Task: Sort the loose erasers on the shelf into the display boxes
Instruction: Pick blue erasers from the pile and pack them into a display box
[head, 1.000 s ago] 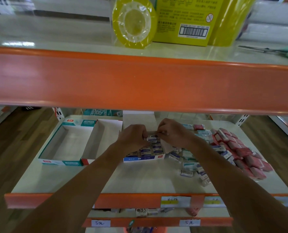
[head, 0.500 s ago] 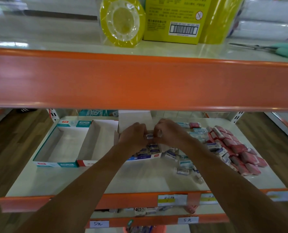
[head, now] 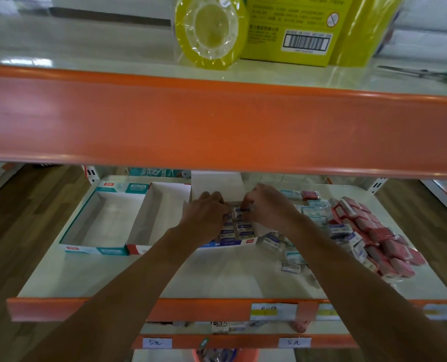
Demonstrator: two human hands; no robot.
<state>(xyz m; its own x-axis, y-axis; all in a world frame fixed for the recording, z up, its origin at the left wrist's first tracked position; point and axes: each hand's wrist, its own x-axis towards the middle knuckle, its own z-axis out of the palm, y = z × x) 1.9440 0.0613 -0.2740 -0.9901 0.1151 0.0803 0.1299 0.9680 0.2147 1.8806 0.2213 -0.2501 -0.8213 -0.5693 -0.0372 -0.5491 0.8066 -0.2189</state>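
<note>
Left hand [head: 206, 215]: your fingers bend down onto the erasers packed in the far end of the blue box [head: 230, 242]. I cannot tell if they pinch one.
Right hand [head: 266, 207]: your fingertips pinch one small eraser [head: 240, 209] at the far row of that box, right beside your left fingers.
Where the erasers are: the loose blue-and-white erasers [head: 313, 212] lie on the shelf [head: 164, 278] just right of the blue box. The red erasers [head: 381, 239] lie in a heap farther right.
Step now: I think you are tucking that eraser into the far row.
Do it well: turn it the same way as the ones next to it and slide it down flat. Hold the row down with your left fingers so nothing pops up. Push softly, because the box wall looks like thin card.
Boxes: three in a row. You have the teal box [head: 94, 249] on the left and the red box [head: 162, 218] in the middle, both with nothing inside. The blue box on the right is partly filled.
Hands: two, both over the blue box.
Erasers in the blue box: two lines show between your hands. Your hands hide the rest, so there is no sure count.
Loose erasers: too many and too blurry to count. I think there are more than ten red ones.
</note>
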